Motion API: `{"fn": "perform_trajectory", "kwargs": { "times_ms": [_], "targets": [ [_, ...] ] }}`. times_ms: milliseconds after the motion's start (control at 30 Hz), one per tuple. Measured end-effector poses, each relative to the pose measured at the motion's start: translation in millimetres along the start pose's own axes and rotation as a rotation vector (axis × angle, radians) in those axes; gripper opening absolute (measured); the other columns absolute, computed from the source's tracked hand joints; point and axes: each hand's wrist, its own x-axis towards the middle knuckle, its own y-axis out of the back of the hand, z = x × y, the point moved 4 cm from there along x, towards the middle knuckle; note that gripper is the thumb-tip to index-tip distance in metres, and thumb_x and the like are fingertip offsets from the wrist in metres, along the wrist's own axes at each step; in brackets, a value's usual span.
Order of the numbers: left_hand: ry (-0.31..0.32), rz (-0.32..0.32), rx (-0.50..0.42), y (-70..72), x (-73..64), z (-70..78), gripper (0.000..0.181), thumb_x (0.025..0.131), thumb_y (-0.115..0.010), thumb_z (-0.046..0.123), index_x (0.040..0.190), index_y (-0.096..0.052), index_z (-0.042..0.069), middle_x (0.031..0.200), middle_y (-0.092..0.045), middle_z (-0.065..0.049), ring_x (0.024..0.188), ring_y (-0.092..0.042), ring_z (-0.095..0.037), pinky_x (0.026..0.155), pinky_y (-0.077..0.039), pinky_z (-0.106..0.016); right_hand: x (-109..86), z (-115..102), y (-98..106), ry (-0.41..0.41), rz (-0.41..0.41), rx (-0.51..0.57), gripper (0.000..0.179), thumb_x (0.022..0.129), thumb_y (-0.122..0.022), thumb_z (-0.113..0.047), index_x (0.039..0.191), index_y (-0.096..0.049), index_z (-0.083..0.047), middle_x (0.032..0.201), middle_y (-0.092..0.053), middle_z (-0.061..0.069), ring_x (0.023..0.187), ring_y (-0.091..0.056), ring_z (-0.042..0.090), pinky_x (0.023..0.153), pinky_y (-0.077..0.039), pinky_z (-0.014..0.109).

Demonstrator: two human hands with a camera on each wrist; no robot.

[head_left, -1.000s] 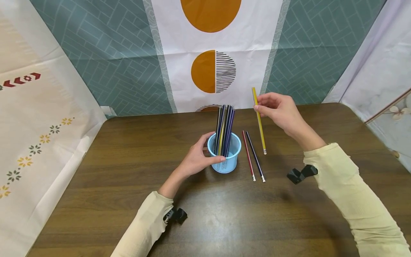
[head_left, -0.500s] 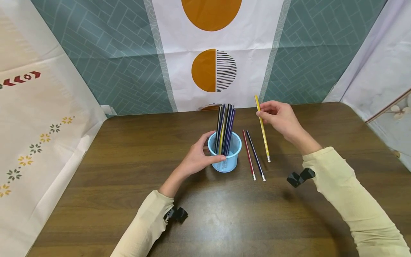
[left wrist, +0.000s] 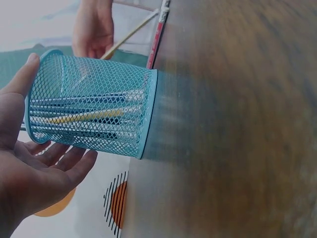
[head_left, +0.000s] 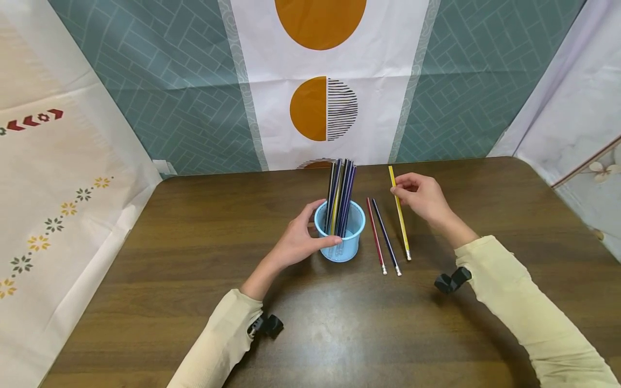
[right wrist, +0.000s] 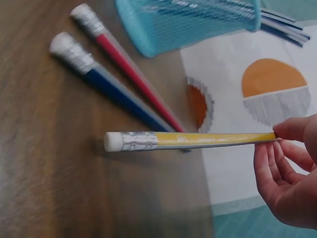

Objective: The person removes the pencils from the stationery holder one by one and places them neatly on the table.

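Observation:
My left hand (head_left: 302,240) grips a light-blue mesh pencil cup (left wrist: 89,99) standing on the table, thumb and fingers around its sides. Several pencils (head_left: 341,196), mostly dark with a yellow one among them, lean inside the cup. My right hand (head_left: 423,199) pinches a yellow pencil (right wrist: 213,139) near its far end between thumb and fingers; its white eraser end points toward me, low over the table. Just left of it, a red pencil (head_left: 375,237) and a dark blue pencil (head_left: 386,237) lie on the table side by side, eraser ends toward me.
The brown wooden table (head_left: 194,280) ends at the back against a patterned cloth (head_left: 194,86) with orange circles. White printed cloths hang at the left and right sides. A small black device (head_left: 453,280) is strapped at each wrist.
My right hand has come down toward the table with the yellow pencil, which now lies nearly parallel to the other two pencils. My left hand stays on the cup.

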Motion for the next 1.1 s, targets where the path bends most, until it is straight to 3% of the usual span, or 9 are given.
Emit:
{"fn": "perform_trajectory", "kwargs": {
  "times_ms": [267,467,733,1100],
  "targets": [
    [0.005,0.000,0.005,-0.5,0.2,-0.3,0.085,0.078,-0.081,0.022,0.147,-0.033,0.010,0.139,-0.047,-0.012,0.111,-0.055,-0.031,0.091,-0.048,-0.044,-0.7,17.2,-3.6,-0.049,-0.030,0.007,0.028,0.093,-0.063,-0.007,0.112,-0.060,0.013,0.100,-0.063,0.022,0.075,-0.058,0.009,0.067,-0.054,0.021],
    [0.011,-0.002,0.012,-0.3,0.5,-0.6,0.085,0.078,-0.081,0.022,0.147,-0.033,0.011,0.139,-0.046,-0.012,0.112,-0.054,-0.031,0.092,-0.048,-0.044,0.1,26.2,-7.9,-0.044,-0.038,-0.051,0.027,0.094,-0.061,-0.007,0.113,-0.061,0.012,0.101,-0.065,0.025,0.074,-0.062,0.015,0.063,-0.052,0.018],
    [-0.010,-0.007,0.010,-0.6,0.6,-0.1,0.085,0.079,-0.081,0.021,0.148,-0.032,0.010,0.138,-0.047,-0.012,0.110,-0.055,-0.031,0.092,-0.048,-0.045,-1.1,36.8,-12.6,-0.093,-0.065,-0.082,0.031,0.096,-0.061,-0.010,0.118,-0.059,0.011,0.102,-0.063,0.022,0.078,-0.063,0.023,0.066,-0.055,0.023],
    [-0.009,-0.002,0.015,-0.5,0.7,0.2,0.085,0.078,-0.081,0.022,0.147,-0.033,0.010,0.138,-0.047,-0.012,0.111,-0.055,-0.030,0.092,-0.048,-0.041,-0.7,50.1,-22.0,-0.145,-0.076,-0.082,0.031,0.095,-0.060,-0.010,0.118,-0.060,0.011,0.103,-0.064,0.023,0.074,-0.061,0.017,0.062,-0.054,0.022]
  ]
}}
